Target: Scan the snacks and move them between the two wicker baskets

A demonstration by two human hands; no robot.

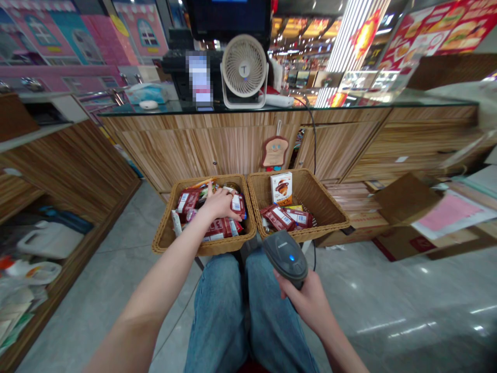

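Observation:
My left hand [221,202] reaches into the left wicker basket [165,235], palm down and fingers spread. Its thumb and a finger lie at a dark red packet [237,205] with a white barcode label; I see no firm grip. More dark red packets [187,201] lie around it. My right hand [306,295] is wrapped round the handle of a dark grey barcode scanner [286,255], whose blue light is lit. The scanner is just in front of the right wicker basket [330,207], which holds a white and orange box [281,188] and several dark red packets [277,216].
Beyond the baskets stands a wood-grain counter [186,140] with a white fan [244,67] and a monitor [229,18]. A black cable [314,140] hangs down its front. Open cardboard boxes [404,207] are at right, a shelf unit [77,176] at left.

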